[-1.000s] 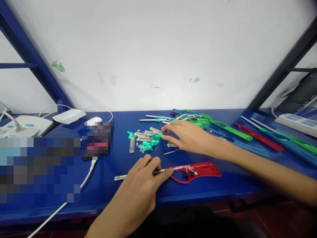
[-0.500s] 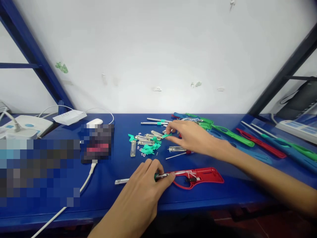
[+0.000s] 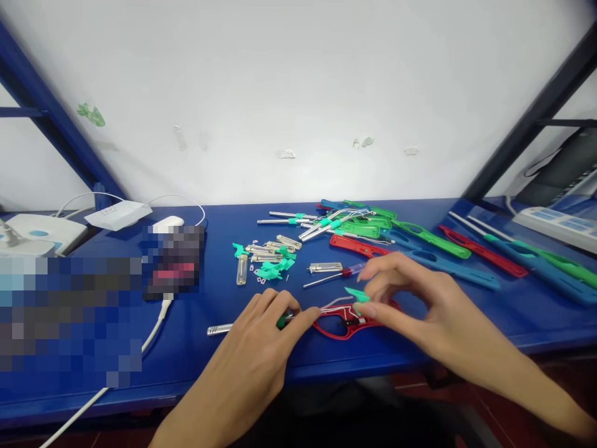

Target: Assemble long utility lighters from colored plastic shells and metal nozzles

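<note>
My left hand (image 3: 263, 339) is closed round the metal tube of a red lighter half-shell (image 3: 329, 333) lying near the table's front edge. White wires and a small black part sit in that shell. Between thumb and fingertip, my right hand (image 3: 415, 305) pinches a small green plastic piece (image 3: 357, 294) just above the shell's handle. Beyond the hands lie more green pieces (image 3: 275, 269), clear fuel tanks (image 3: 267, 257) and tiny pale bits. A screwdriver (image 3: 353, 269) rests beside a single clear tank (image 3: 325, 267).
Metal lighter tubes (image 3: 321, 229) and green, blue and red half-shells (image 3: 431, 242) are heaped at the back and right. A pixelated phone (image 3: 175, 264) with a white cable (image 3: 156, 330) lies left. Power strips stand at both sides, on the blue table (image 3: 186, 367).
My right hand has come back from the pile of parts toward me, carrying a green plastic piece over the red shell. My left hand keeps its hold; the view has shifted slightly.
</note>
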A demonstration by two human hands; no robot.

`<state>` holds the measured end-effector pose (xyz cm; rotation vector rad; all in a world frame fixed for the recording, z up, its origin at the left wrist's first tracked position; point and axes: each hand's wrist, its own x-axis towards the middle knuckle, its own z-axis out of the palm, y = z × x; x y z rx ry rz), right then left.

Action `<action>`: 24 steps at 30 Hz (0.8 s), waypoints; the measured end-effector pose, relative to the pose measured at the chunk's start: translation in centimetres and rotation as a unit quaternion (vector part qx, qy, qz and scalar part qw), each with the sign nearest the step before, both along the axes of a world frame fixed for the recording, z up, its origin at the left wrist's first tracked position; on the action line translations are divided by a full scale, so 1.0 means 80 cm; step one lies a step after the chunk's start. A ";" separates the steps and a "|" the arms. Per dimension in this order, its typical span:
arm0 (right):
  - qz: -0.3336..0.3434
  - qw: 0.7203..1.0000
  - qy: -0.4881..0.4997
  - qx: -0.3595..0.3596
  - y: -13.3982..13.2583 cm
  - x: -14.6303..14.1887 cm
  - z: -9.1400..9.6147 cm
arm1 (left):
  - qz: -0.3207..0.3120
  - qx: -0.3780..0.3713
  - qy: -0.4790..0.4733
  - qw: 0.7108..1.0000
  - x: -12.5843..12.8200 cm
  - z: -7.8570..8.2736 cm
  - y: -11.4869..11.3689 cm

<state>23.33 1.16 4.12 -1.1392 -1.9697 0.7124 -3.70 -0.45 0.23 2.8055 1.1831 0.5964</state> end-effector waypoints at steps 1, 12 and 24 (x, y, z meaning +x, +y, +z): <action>-0.005 1.000 0.009 -0.002 -0.001 0.000 -0.003 | 0.000 0.003 -0.003 1.000 0.000 -0.001 0.000; 0.001 0.998 0.055 -0.030 -0.017 -0.018 -0.015 | 0.021 0.048 -0.132 0.990 0.006 0.006 -0.010; 0.013 1.000 -0.020 0.004 -0.019 -0.020 -0.013 | 0.023 -0.023 -0.356 0.934 0.021 0.018 -0.016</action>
